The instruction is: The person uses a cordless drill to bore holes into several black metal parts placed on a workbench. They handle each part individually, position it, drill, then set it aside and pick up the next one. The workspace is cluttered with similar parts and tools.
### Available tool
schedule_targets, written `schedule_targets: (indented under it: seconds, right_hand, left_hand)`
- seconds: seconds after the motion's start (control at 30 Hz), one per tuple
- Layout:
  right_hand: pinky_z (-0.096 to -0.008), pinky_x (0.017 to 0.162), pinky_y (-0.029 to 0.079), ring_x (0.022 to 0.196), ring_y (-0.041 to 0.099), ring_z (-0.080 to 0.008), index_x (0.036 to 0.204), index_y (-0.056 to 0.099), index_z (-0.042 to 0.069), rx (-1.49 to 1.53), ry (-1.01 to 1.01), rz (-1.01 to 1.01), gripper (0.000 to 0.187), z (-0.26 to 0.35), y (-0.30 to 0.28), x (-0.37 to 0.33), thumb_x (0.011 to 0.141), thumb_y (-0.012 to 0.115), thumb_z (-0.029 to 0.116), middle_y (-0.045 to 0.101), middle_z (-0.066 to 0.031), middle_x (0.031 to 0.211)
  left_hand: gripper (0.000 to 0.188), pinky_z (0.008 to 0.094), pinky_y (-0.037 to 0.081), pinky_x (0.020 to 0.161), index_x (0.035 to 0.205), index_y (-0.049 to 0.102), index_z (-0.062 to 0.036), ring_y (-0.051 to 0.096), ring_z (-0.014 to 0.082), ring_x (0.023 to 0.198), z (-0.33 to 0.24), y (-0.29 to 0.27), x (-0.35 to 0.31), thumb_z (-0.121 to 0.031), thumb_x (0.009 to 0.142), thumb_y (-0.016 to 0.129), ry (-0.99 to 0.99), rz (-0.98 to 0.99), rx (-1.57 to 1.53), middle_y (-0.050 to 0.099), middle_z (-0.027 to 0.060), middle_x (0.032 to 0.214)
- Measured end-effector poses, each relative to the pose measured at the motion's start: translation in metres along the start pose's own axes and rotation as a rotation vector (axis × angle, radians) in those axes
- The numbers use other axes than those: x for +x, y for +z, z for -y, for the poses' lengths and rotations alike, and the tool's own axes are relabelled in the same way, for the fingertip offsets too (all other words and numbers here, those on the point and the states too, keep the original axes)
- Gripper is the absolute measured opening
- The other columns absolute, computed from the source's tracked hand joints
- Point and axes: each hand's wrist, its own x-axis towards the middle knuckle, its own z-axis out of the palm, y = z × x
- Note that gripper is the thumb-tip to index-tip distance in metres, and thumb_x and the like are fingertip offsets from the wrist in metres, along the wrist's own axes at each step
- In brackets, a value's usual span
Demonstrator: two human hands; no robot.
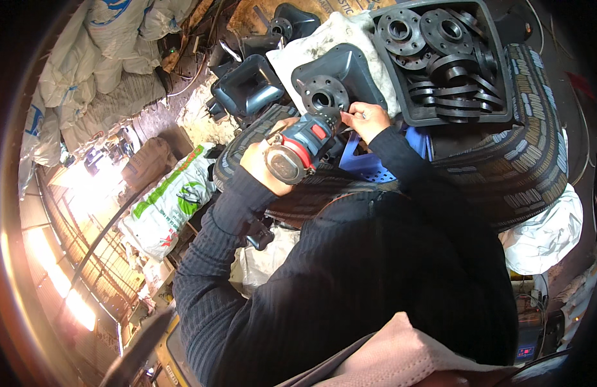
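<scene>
My left hand (pixel 265 169) is wrapped round a blue and red cordless drill (pixel 309 137), its chuck pointing away from me. The chuck reaches the near edge of a dark round flange (pixel 332 88) with bolt holes and a wide centre bore. This flange sits at the near end of a black, square-flared part (pixel 350 63), which lies on a white cloth (pixel 381 79). Beside the chuck, at the flange's right edge, my right hand (pixel 367 120) has its fingertips pinched together. What they hold, if anything, is too small to make out.
A grey bin (pixel 408 116) heaped with black flanges stands at the far right. More black flared parts (pixel 248 84) lie at the left. Under my arms are a patterned tyre-like ring (pixel 530 161) and a blue plastic basket (pixel 366 164). White sacks (pixel 169 200) lie at the left.
</scene>
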Motion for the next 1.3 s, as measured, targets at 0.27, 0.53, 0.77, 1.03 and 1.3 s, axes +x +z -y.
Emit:
schedule_targets:
  seconds: [0.27,0.53,0.77,1.03,1.3]
  right_hand:
    - [-0.0331,0.046,0.033,0.043,0.039,-0.0129,0.067,0.057,0.005,-0.168,-0.058,-0.003,0.033,0.012,-0.005,-0.005,0.075,0.07,0.035,0.045,-0.0034,0.046]
    - [-0.0307,0.054,0.041,0.053,0.049,-0.0133,0.078,0.063,0.006,0.004,-0.094,-0.004,0.035,0.004,-0.011,0.008,0.076,0.069,0.04,0.055,-0.0003,0.06]
    - [-0.0393,0.088,0.047,0.112,0.051,-0.0263,0.128,0.039,-0.001,1.117,0.118,0.466,0.041,0.015,-0.046,-0.026,0.087,0.043,0.0,0.05,-0.0154,0.121]
    - [-0.042,0.093,0.045,0.115,0.05,-0.0282,0.123,0.043,0.0,1.263,0.056,0.652,0.037,0.022,-0.031,-0.032,0.087,0.042,-0.004,0.051,-0.017,0.12]
    - [-0.0348,0.08,0.052,0.112,0.052,-0.0271,0.114,0.049,0.003,1.319,0.056,0.604,0.026,0.024,-0.021,-0.036,0.088,0.043,-0.001,0.055,-0.0149,0.117]
  left_hand:
    - [0.055,0.0335,0.051,0.069,0.112,0.051,-0.0074,0.064,0.0279,0.076,0.079,0.035,0.016,-0.027,0.064,0.072,0.086,-0.083,0.097,0.065,0.0109,0.086]
    - [0.033,0.0329,0.048,0.076,0.101,0.059,-0.0061,0.06,0.0235,0.083,0.049,0.042,-0.013,-0.017,0.072,0.067,0.089,-0.209,0.173,0.063,0.0086,0.091]
    - [0.045,0.0363,0.045,0.083,0.112,0.052,-0.0026,0.059,0.0265,0.094,0.004,0.065,-0.082,-0.018,0.073,0.07,0.106,-0.255,-0.084,0.06,0.012,0.101]
    - [0.047,0.037,0.046,0.083,0.113,0.05,-0.0006,0.058,0.0295,0.093,-0.001,0.078,-0.098,-0.019,0.074,0.069,0.215,-0.336,0.019,0.059,0.0134,0.099]
    - [0.038,0.0351,0.048,0.079,0.107,0.058,-0.006,0.061,0.0243,0.09,-0.005,0.085,-0.096,-0.017,0.073,0.071,0.256,-0.419,0.052,0.063,0.0093,0.099]
